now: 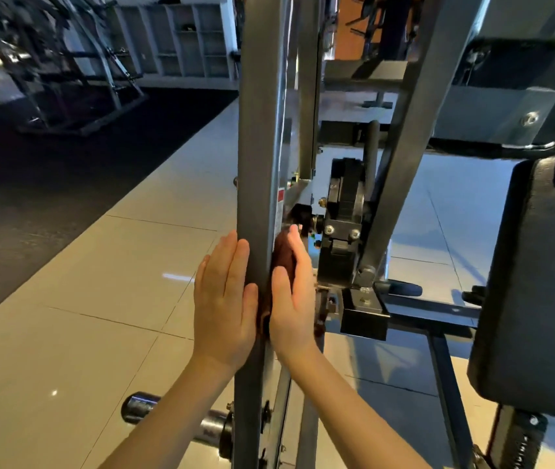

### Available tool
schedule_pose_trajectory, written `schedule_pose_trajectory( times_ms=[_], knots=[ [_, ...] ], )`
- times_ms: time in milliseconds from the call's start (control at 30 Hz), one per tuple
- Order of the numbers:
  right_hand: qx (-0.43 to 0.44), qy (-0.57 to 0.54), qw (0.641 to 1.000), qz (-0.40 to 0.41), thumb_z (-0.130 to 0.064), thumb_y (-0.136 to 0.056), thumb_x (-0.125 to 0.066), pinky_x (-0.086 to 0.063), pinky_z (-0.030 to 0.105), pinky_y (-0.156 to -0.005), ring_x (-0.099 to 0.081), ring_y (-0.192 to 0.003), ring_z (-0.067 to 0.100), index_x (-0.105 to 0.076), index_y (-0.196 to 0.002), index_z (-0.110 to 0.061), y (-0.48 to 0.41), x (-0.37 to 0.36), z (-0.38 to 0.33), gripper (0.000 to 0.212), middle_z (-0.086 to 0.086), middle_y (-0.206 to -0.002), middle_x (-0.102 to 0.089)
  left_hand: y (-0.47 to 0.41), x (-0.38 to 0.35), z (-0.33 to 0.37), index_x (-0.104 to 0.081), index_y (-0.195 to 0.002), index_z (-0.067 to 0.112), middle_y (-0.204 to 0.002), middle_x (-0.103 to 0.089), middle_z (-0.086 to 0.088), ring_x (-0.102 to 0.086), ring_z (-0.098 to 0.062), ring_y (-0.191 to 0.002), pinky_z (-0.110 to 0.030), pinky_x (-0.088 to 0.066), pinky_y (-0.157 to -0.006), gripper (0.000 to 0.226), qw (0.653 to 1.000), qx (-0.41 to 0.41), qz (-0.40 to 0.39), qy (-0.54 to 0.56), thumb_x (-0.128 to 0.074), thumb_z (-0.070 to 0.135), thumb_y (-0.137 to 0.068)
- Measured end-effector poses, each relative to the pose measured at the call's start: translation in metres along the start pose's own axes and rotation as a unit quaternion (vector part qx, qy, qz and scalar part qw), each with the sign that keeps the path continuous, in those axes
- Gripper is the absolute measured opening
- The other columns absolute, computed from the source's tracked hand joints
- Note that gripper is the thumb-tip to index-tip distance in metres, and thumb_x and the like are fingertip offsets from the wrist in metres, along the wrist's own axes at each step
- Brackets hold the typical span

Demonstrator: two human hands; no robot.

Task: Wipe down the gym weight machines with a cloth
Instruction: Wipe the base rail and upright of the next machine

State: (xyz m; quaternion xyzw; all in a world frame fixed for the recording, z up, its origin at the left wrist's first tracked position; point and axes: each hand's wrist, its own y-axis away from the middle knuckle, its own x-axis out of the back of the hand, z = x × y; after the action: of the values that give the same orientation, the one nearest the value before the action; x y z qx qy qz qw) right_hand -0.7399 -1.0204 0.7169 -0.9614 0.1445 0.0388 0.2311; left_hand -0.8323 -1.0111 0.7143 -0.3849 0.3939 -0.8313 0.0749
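A grey upright post [257,137] of a weight machine runs from the top of the view to the bottom. My left hand [223,299] lies flat against the post's left face, fingers straight and pointing up. My right hand [291,292] presses a dark brown cloth [283,255] against the post's right face, fingers straight over the cloth. Most of the cloth is hidden between the palm and the metal. Both forearms reach in from the bottom.
A black padded seat back [533,282] stands at the right. Black weight plates and a pivot block [345,211] sit just behind my right hand. A chrome plate peg [174,414] sticks out low at the left. Another machine frame [76,69] stands on dark matting at the far left.
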Motion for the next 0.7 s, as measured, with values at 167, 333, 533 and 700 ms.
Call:
schedule_pose_trajectory(
  times_ms=[167,333,533,700],
  knots=[
    [0.044,0.020,0.999,0.010,-0.018,-0.098,-0.036,-0.024,0.017,-0.115,-0.023,-0.140,-0.008,-0.031,-0.144,-0.023,-0.061,0.001,-0.022,0.046,-0.020,-0.150,-0.025,-0.065,0.008,0.018,-0.016,-0.147,0.020,-0.154,-0.017,0.001,-0.017,-0.014,-0.144,-0.049,-0.022,-0.116,0.051,0.999,0.001,0.050,0.017,-0.028,0.022,-0.097],
    [0.078,-0.002,0.997,-0.024,-0.024,-0.098,-0.031,-0.025,0.027,-0.118,-0.026,-0.145,0.008,-0.025,-0.145,-0.030,-0.028,0.001,-0.005,0.048,-0.012,-0.154,-0.030,-0.068,-0.002,0.014,-0.010,-0.148,0.028,-0.156,-0.011,0.007,-0.012,-0.004,-0.145,-0.039,-0.019,-0.118,0.047,0.998,-0.002,0.063,0.027,-0.016,0.039,-0.103],
    [0.075,-0.007,0.997,-0.004,-0.013,-0.099,-0.031,-0.025,0.042,-0.119,-0.025,-0.145,0.008,-0.026,-0.148,-0.012,-0.094,-0.004,-0.038,0.050,0.004,-0.157,-0.029,-0.068,-0.002,0.015,-0.012,-0.148,0.025,-0.157,-0.008,0.012,-0.010,-0.001,-0.144,-0.027,-0.014,-0.119,0.048,0.997,-0.008,0.073,0.030,-0.023,0.031,-0.101],
    [0.113,-0.015,0.992,-0.045,-0.025,-0.099,-0.029,-0.025,0.046,-0.119,-0.023,-0.147,0.015,-0.021,-0.148,-0.020,-0.047,-0.001,-0.019,0.050,-0.001,-0.158,-0.026,-0.067,-0.004,0.013,-0.011,-0.148,0.027,-0.157,-0.009,0.011,-0.012,-0.002,-0.144,-0.026,-0.017,-0.118,0.047,0.997,-0.016,0.074,0.020,-0.017,0.039,-0.103]
  ],
)
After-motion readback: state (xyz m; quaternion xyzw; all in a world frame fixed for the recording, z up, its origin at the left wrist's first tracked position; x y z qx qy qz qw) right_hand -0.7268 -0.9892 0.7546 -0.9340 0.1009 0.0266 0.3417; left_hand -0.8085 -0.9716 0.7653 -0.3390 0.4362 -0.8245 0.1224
